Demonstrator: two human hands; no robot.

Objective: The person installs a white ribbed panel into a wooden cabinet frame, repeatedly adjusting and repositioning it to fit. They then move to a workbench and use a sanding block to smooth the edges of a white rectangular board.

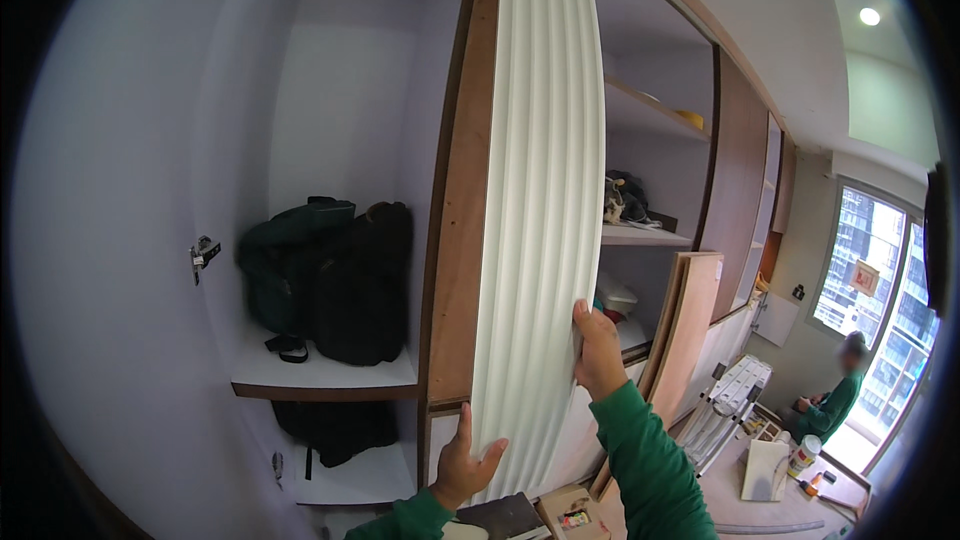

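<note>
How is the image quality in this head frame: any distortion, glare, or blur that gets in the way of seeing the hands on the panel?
Head view: strong fisheye, so the white fluted panel and cabinet edges bow, with dark vignetting at the corners; the window and ceiling spotlight are bright but cast no glare on the panel; left hand and right hand are sharp and evenly lit; the seated person's face is blurred.

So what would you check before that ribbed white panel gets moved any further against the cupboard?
1. Left hand on the fluted white panel, near its lower end: ok.
2. Right hand gripping the panel's right edge: ok.
3. Panel lying along the brown cabinet edge: ok, flush fit cannot tell.
4. Panel's bottom end supported: cannot tell, hidden.
5. Dark bags on the shelf clear of the panel: ok.
6. Seated person by the window well away: ok.
</note>
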